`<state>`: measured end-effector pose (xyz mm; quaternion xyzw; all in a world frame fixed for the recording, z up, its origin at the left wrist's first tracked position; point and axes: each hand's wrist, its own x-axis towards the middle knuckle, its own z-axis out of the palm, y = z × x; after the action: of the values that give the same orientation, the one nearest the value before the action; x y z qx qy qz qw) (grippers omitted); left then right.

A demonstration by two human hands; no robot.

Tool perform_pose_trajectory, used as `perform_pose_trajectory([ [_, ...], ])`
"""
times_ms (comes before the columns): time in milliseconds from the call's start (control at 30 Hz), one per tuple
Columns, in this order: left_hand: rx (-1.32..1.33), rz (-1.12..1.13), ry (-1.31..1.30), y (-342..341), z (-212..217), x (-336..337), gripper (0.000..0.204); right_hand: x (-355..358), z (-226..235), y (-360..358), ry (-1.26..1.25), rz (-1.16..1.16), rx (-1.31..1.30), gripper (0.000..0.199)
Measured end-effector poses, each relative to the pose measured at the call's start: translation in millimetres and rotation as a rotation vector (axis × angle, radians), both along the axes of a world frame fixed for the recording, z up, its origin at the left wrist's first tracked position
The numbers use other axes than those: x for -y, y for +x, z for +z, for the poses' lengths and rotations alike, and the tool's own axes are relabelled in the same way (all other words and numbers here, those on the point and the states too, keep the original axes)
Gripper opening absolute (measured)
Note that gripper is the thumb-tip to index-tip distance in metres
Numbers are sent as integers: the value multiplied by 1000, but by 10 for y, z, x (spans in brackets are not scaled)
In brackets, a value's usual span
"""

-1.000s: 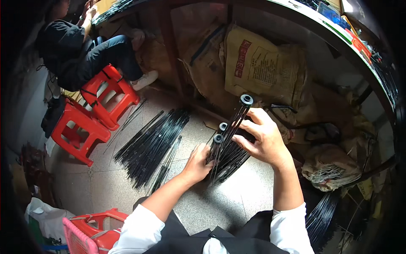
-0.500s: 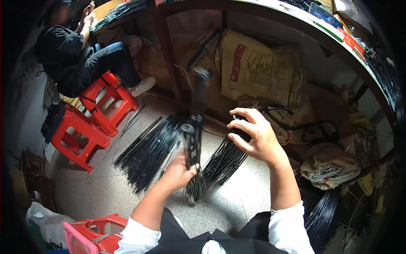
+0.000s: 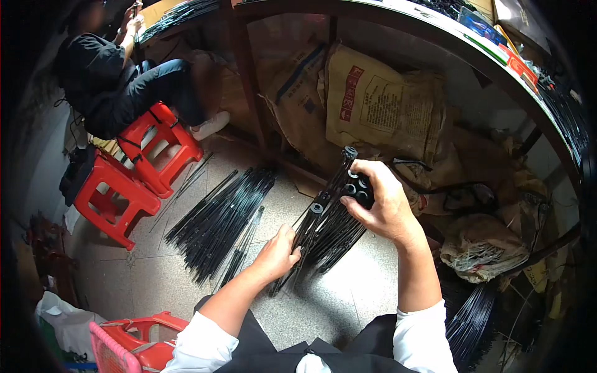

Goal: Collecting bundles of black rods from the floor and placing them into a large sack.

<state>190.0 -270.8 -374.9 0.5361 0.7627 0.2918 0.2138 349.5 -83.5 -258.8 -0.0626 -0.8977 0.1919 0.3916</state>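
At the upper left a person point(image 3: 93, 68) in dark clothes sits on a red stool point(image 3: 146, 171), facing the worktop point(image 3: 410, 9); a second red stool point(image 3: 127, 194) stands just beside it, a black cloth point(image 3: 76, 169) at its side. Under the worktop slumps a tan sack point(image 3: 398, 112) with a red panel. A crumpled bag point(image 3: 485, 245) lies lower right; at lower left are a white plastic bag point(image 3: 67, 320) and pink lattice point(image 3: 113, 351).

the left hand point(image 3: 276, 255) curls in a grip, and the right hand point(image 3: 388, 202) grips too, farther forward.
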Motion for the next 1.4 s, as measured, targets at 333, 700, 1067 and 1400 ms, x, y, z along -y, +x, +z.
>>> perform_pose_trajectory([
  [333, 28, -81, 44, -81, -11, -41, 27, -41, 81, 25, -37, -3, 37, 75],
  [700, 213, 241, 264, -433, -5, -75, 20, -339, -19, 164, 10, -128, 31, 47],
  [1067, 243, 44, 342, 0, 419, -614, 21, 67, 7, -95, 13, 154, -4, 40],
  [1400, 567, -234, 343, -65, 374, -231, 74, 186, 30, -178, -60, 311, -74, 76],
])
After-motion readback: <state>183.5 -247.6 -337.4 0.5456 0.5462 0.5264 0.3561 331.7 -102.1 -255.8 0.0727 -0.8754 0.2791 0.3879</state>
